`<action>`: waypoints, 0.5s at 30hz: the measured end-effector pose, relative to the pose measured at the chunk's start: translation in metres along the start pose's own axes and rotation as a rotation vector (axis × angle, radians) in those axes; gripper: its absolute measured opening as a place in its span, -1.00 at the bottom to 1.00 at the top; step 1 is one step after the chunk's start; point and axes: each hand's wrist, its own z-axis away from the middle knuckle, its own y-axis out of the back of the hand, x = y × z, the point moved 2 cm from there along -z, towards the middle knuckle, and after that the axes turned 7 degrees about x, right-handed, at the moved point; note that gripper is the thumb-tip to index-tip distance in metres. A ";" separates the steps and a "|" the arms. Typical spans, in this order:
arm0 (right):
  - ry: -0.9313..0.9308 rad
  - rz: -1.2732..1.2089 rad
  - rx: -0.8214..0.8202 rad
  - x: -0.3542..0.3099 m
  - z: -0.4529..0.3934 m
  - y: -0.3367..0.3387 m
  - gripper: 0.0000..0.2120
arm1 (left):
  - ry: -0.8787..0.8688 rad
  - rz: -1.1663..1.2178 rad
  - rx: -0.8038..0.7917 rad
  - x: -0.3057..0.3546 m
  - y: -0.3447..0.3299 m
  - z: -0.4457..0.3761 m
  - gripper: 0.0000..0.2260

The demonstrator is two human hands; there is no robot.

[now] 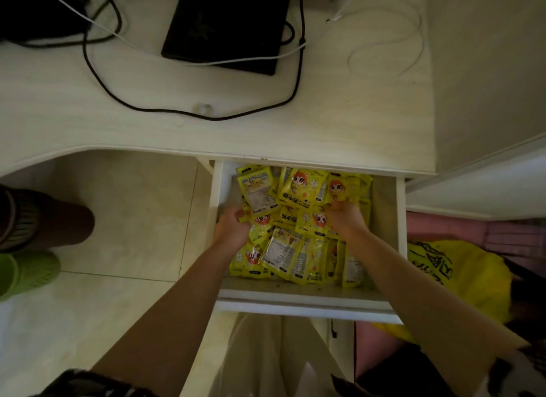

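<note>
A white drawer (304, 302) is pulled out from under the desk and holds several yellow packets (295, 258) with a red-haired cartoon figure printed on them. Both of my hands reach into the pile. My left hand (232, 224) is at the drawer's left side, its fingers curled round the packets there. Toward the right, my right hand (344, 216) has its fingers curled into the packets. The fingertips of both hands are hidden among the packets.
The white desk top (88, 101) above the drawer carries a black flat device (227, 27) and black and white cables (189, 113). A yellow plastic bag (461, 278) lies right of the drawer. A green shoe (26, 272) sits on the tiled floor at left.
</note>
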 end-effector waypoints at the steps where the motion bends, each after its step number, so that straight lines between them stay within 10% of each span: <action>1: 0.014 0.024 -0.010 0.002 0.009 0.002 -0.74 | -0.010 -0.009 0.000 0.000 0.002 0.009 -0.58; 15: 0.452 0.289 -0.168 0.005 0.131 -0.016 -0.66 | -0.188 -0.094 0.201 -0.022 0.038 0.138 -0.71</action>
